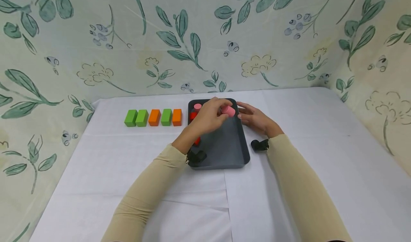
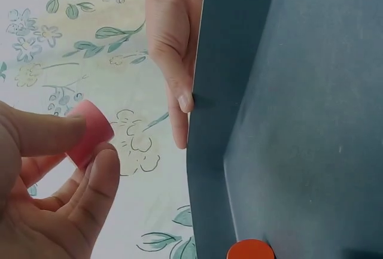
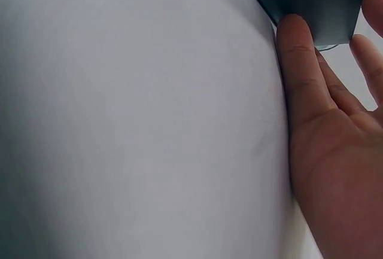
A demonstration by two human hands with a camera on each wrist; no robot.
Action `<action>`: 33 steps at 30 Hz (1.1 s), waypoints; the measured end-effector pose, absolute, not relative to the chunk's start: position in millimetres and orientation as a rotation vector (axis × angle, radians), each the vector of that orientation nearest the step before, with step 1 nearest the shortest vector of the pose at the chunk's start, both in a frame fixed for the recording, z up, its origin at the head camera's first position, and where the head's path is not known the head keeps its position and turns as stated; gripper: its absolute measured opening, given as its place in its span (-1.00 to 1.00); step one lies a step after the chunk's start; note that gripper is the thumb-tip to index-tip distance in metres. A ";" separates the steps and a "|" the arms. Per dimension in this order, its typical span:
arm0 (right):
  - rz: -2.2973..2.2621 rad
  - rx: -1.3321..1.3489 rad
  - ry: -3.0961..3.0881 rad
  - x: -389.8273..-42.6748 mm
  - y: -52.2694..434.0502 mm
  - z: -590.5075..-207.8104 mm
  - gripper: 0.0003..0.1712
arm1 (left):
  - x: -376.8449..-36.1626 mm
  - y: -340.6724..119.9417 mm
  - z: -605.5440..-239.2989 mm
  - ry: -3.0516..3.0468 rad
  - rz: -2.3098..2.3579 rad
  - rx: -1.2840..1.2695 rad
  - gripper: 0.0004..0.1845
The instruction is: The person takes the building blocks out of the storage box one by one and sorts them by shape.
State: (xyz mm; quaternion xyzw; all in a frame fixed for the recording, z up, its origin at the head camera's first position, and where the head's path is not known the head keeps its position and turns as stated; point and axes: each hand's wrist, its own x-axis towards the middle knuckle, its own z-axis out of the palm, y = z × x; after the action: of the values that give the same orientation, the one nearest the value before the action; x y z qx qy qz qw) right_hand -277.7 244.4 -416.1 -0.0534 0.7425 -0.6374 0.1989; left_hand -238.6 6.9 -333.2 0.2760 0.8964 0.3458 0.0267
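Note:
My left hand (image 1: 210, 116) pinches a pink cylinder block (image 1: 228, 110) between thumb and fingers, above the far right part of a dark grey tray (image 1: 224, 152). In the left wrist view the pink block shows tilted in the fingertips. My right hand (image 1: 257, 119) lies at the tray's right side, its fairly straight fingers touching the outer wall. Inside the tray, along its left side, are a second pink cylinder (image 1: 197, 107) and red blocks (image 1: 193, 116), partly hidden by my left hand and wrist. A red round top (image 2: 250, 250) shows in the left wrist view.
Left of the tray, a row of several green blocks (image 1: 141, 118) and orange blocks (image 1: 154, 117) stands on the white tablecloth (image 1: 106, 163). A leaf-patterned cloth (image 1: 192, 28) hangs behind the table. Black wrist cameras (image 1: 259, 145) sit on both wrists.

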 end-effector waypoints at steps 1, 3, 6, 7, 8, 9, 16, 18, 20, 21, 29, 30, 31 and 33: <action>-1.783 -0.155 2.077 -277.6 244.3 -416.2 -0.20 | -238.3 6.7 -333.4 2.769 1.074 0.848 -0.58; -1.779 -0.156 2.082 -277.9 243.8 -416.5 -0.21 | -238.1 6.2 -334.3 2.770 1.091 0.851 -0.57; -1.777 -0.150 2.088 -278.2 243.1 -416.8 -0.21 | -238.4 4.8 -335.4 2.763 1.138 0.857 -0.57; -1.780 -0.146 2.088 -278.2 242.9 -416.9 -0.21 | -238.4 4.2 -335.5 2.761 1.158 0.858 -0.58; -1.781 -0.143 2.087 -278.1 242.7 -417.0 -0.21 | -238.5 3.7 -335.6 2.763 1.175 0.863 -0.58; -1.782 -0.139 2.087 -277.9 242.6 -417.0 -0.21 | -238.6 3.1 -335.6 2.765 1.190 0.871 -0.59; -1.781 -0.150 2.078 -276.8 243.5 -418.3 -0.21 | -239.4 -1.2 -334.2 2.776 1.230 0.939 -0.57; -1.785 -0.151 2.078 -276.3 243.4 -417.8 -0.21 | -239.5 -2.9 -333.5 2.777 1.227 0.955 -0.57; -1.787 -0.152 2.079 -275.7 243.3 -416.8 -0.21 | -240.0 -5.1 -332.6 2.776 1.235 0.969 -0.58; -1.787 -0.144 2.081 -275.6 243.3 -416.4 -0.21 | -240.4 -6.5 -332.3 2.779 1.233 0.971 -0.58; -1.782 -0.113 2.077 -275.1 242.1 -413.3 -0.20 | -238.6 -29.5 -323.0 2.805 1.243 0.886 -0.52; -1.785 -0.115 2.074 -275.3 242.0 -413.2 -0.20 | -237.5 -34.5 -321.8 2.818 1.237 0.876 -0.53; -1.789 -0.118 2.070 -275.5 242.0 -413.3 -0.20 | -236.6 -40.1 -321.2 2.829 1.232 0.876 -0.54; -1.796 -0.125 2.061 -276.5 241.8 -413.7 -0.20 | -233.9 -53.1 -320.5 2.847 1.206 0.885 -0.56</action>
State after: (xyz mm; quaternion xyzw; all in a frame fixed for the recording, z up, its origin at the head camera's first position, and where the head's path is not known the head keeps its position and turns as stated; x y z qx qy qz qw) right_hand -276.5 241.8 -413.7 -0.0449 0.7378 -0.6428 0.2012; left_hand -233.9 -53.1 -320.5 0.2751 0.8846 0.3747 -0.0371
